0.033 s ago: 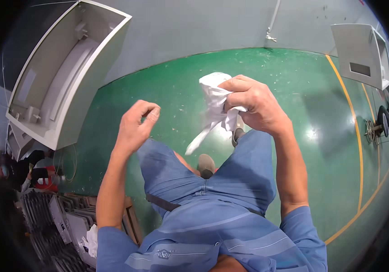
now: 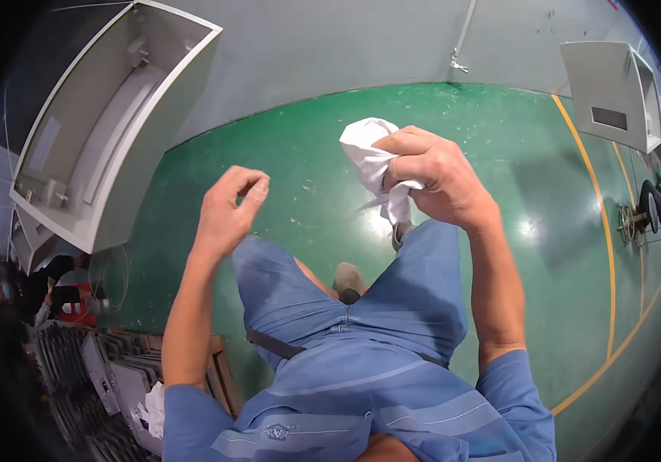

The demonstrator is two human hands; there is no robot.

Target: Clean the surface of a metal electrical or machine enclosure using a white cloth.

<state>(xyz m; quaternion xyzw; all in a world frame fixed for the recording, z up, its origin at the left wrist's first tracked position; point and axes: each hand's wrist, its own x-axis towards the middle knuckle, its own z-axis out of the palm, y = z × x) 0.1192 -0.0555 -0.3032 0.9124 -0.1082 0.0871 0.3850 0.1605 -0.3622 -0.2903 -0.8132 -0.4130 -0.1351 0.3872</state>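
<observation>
My right hand (image 2: 438, 175) grips a crumpled white cloth (image 2: 367, 148) in front of me, above the floor. The bunched top of the cloth sticks out to the left of my fingers, and its lower folds hang beneath them. Apart from the cloth, on the left, my left hand (image 2: 232, 206) is raised over my knee. Its fingers are curled and the thumb comes close to the index fingertip. Whether anything small sits in that pinch cannot be made out.
A large open pale cabinet shell (image 2: 119, 127) stands at the upper left. Stacked dark metal panels (image 2: 76, 385) lie at the lower left, with white crumpled material (image 2: 152, 408). Another grey cabinet (image 2: 604, 96) and a cable reel (image 2: 646, 215) are at right, beyond yellow floor lines (image 2: 604, 223).
The long loose tail of the cloth that hung toward the lower left has swung and now shows much shorter and blurred. My left hand has risen very slightly.
</observation>
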